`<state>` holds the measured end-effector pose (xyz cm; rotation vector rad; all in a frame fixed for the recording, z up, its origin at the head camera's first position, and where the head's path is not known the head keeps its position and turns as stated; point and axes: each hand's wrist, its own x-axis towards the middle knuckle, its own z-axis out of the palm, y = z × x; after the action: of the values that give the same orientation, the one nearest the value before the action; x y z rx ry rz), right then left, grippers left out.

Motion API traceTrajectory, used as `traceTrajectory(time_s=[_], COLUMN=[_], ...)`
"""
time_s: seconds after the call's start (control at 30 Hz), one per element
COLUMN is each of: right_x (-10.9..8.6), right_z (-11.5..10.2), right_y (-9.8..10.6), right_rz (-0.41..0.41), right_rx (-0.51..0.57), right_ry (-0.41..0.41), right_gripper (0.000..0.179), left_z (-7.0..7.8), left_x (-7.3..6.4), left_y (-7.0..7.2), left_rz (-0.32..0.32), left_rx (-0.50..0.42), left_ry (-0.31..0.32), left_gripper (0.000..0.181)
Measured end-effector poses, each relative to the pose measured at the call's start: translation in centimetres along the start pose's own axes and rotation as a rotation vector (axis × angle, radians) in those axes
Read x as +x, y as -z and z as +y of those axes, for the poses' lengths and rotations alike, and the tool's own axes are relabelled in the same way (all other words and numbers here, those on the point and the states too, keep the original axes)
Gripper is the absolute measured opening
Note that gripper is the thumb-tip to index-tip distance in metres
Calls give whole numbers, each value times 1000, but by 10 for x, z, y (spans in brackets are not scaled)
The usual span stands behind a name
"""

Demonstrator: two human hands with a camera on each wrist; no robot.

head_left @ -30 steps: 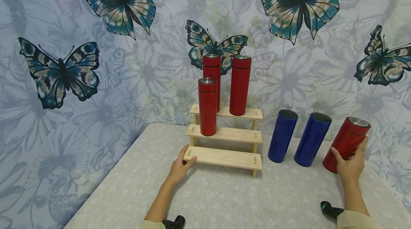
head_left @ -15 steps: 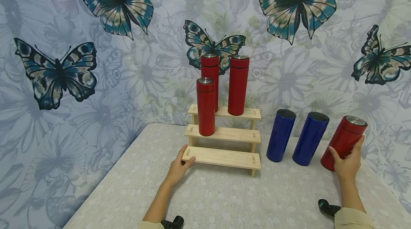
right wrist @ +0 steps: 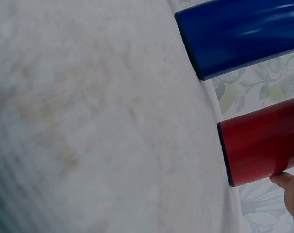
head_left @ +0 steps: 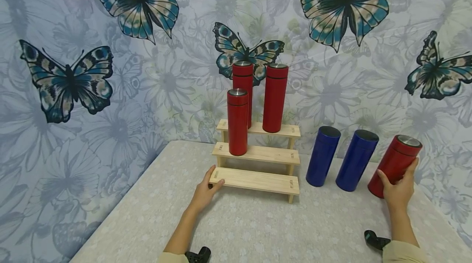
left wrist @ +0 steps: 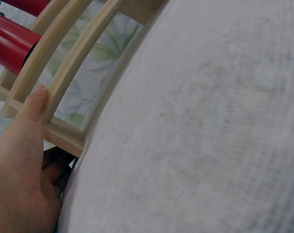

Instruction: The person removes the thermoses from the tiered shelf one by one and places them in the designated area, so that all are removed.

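A three-step wooden shelf (head_left: 254, 179) stands on the table. My left hand (head_left: 205, 191) grips the left end of its lowest step, the thumb at the front edge and the fingers around the side. In the left wrist view the thumb (left wrist: 36, 99) lies against the wood and the other fingers are partly hidden behind the end. At the far right, my right hand (head_left: 400, 189) holds a red thermos (head_left: 392, 164) around its right side. The right wrist view shows its base (right wrist: 227, 158) at the cloth, with only part of the hand (right wrist: 293, 191) in sight.
Two blue thermoses (head_left: 323, 156) (head_left: 356, 160) stand between the shelf and the held thermos. One red thermos (head_left: 237, 125) is on the middle step, and two more (head_left: 275, 99) (head_left: 248, 78) are on the top step. A butterfly-patterned backdrop (head_left: 177, 91) rises behind the cloth-covered table (head_left: 147, 214).
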<state>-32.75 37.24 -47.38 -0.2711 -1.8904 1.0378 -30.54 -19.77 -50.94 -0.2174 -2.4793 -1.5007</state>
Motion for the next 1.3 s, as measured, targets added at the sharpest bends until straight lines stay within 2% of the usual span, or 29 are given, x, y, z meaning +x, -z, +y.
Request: traceTrajectory(time_s=[0.3, 0.47, 0.63, 0.77, 1.0, 1.13, 1.2, 1.3], right_x=[-6, -7, 1, 6, 0, -14, -24, -38], right_z=[-4, -18, -43, -77, -153, -197, -218, -240], right_y=[11, 19, 20, 20, 14, 0, -7, -20], right_rz=[11, 79, 223, 291, 224, 152, 94, -14], right_rx=[26, 59, 149, 243, 479, 664, 710, 704], right_ry=[-46, -75, 4, 89, 153, 272, 327, 405], right_gripper=[85, 74, 60, 51, 42, 37, 36, 35], left_z=[0, 0, 0, -1, -1, 0, -1, -2], left_x=[1, 1, 0, -1, 0, 0, 1, 1], left_y=[-3, -2, -1, -1, -1, 0, 0, 0], left_rz=[-14, -16, -19, -24, -18, -9, -10, -17], left_rx=[2, 0, -10, -12, -16, -14, -11, -13], left_ry=[7, 5, 10, 10, 11, 5, 7, 21], left_gripper=[77, 76, 76, 75, 77, 77, 78, 78])
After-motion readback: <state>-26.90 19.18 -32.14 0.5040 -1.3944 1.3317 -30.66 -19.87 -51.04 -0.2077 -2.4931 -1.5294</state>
